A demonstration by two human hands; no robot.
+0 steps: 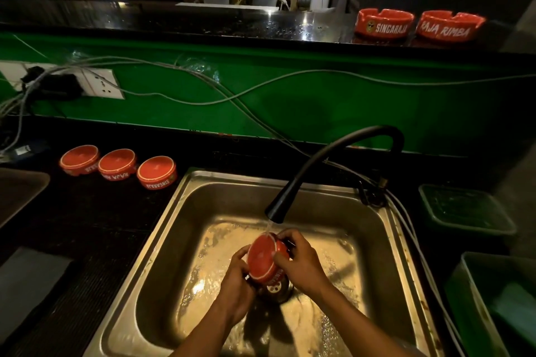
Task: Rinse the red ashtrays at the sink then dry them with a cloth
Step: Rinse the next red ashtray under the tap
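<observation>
Inside the steel sink (200, 197), a red ashtray (265, 258) is tilted with its underside toward me, under water running from the black faucet (293, 185). My left hand (236, 287) grips its lower left edge and my right hand (301, 264) grips its right side. Three red ashtrays (117, 164) lie upside down in a row on the dark counter left of the sink. Two more red ashtrays (420, 24) stand upright on the high bar top at the back right.
Grey cables (203, 87) hang along the green wall above the sink, near a wall socket (98, 84). Green plastic bins (467, 209) stand right of the sink. A grey cloth or mat (26, 284) lies on the counter at the left.
</observation>
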